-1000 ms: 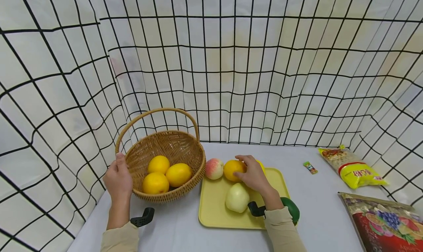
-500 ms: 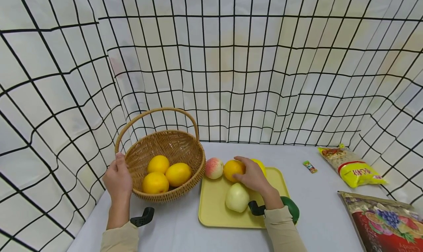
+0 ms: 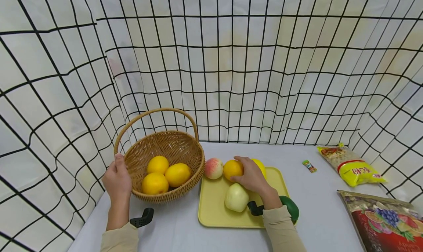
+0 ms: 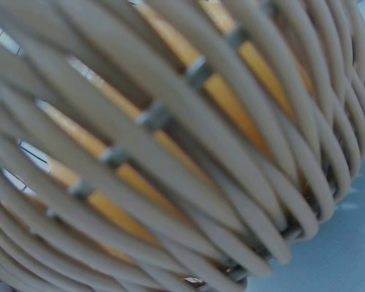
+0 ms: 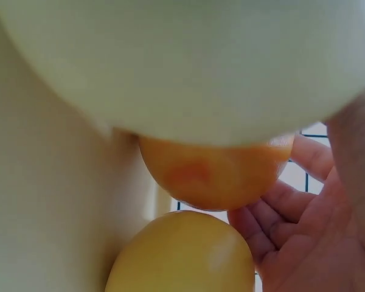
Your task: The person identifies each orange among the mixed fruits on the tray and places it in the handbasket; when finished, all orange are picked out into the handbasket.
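Note:
A brown wicker basket [image 3: 178, 142] stands tilted toward me at the left, with several yellow-orange fruits [image 3: 154, 183] inside. My left hand [image 3: 119, 178] grips its left side where the handle [image 3: 163, 110] meets the rim. In the left wrist view, the basket's weave [image 4: 188, 158] fills most of the picture and hides that hand. On the yellow tray [image 3: 211, 217], my right hand [image 3: 252, 175] holds an orange [image 3: 232, 170] with fingers and thumb curled round it. Seen from the right wrist, the orange [image 5: 213, 173] sits against the fingertips [image 5: 246, 225].
A pink-white peach [image 3: 214, 168] lies left of the orange. A pale green round fruit [image 3: 236, 197], a yellow fruit [image 3: 260, 167] and a dark green one [image 3: 290, 208] are also on the tray. A small candy packet [image 3: 309, 166] and two bags [image 3: 355, 167] lie at the right.

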`<state>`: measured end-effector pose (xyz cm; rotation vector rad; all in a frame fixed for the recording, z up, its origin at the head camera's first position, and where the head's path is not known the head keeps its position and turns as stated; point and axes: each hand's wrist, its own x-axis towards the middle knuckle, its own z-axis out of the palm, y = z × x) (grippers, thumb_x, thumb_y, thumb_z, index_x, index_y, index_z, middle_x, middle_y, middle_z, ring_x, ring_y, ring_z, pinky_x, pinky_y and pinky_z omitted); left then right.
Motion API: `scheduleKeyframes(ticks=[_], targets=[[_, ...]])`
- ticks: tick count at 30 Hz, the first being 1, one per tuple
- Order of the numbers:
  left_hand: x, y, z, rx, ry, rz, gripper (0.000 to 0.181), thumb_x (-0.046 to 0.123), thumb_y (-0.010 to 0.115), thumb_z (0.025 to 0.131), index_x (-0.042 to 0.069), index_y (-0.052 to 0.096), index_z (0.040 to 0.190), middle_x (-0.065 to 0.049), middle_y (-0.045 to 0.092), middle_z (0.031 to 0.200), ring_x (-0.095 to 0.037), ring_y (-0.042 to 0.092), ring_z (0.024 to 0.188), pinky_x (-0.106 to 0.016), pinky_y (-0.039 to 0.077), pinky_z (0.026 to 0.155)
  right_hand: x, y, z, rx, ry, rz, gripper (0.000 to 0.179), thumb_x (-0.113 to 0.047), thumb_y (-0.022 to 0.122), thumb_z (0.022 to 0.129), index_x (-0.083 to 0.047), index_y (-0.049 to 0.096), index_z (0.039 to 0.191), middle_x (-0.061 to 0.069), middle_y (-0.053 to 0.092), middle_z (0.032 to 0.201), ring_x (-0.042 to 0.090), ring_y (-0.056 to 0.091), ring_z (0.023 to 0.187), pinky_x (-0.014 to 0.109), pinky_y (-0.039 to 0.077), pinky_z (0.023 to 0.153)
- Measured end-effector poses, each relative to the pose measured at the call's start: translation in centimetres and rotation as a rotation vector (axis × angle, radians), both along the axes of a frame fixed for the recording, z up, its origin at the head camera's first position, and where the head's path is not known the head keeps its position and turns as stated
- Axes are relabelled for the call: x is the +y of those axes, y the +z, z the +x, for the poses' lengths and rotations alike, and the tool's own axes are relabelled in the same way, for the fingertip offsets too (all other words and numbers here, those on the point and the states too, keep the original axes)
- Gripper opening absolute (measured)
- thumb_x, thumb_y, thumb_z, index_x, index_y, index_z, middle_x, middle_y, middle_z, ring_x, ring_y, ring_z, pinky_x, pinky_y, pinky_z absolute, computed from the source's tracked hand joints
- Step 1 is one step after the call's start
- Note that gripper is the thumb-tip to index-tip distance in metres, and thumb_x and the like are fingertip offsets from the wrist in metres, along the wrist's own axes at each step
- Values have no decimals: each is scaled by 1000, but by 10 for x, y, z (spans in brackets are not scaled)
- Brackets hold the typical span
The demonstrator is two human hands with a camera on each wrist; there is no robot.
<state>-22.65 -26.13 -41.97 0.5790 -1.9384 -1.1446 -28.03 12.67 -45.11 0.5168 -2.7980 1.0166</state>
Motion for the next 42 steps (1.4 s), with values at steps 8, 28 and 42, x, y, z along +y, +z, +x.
scheduleKeyframes(ticks=[8,28,42], targets=[[1,-1,2,-6,-3,13,63,54,38,102,1,52,70,-2,35,54,-17,36,54,-32,25,53,0,1,2,-3,2,-19,73,-21,85,75,-9,52,138,10,54,137,30,52,118,47,43,97],[-1,1,1,0,-12,6,59,50,40,102,5,52,67,2,34,52,-17,35,52,-32,24,51,11,5,-3,94,14,-193,67,-19,83,76,-15,52,135,12,46,127,31,55,107,49,49,89],[-1,1,1,0,-18,3,62,52,39,102,2,53,69,2,34,51,-16,37,54,-32,26,52,-10,37,14,55,23,-430,63,-17,79,80,-18,50,136,4,48,129,25,51,105,43,51,85]])
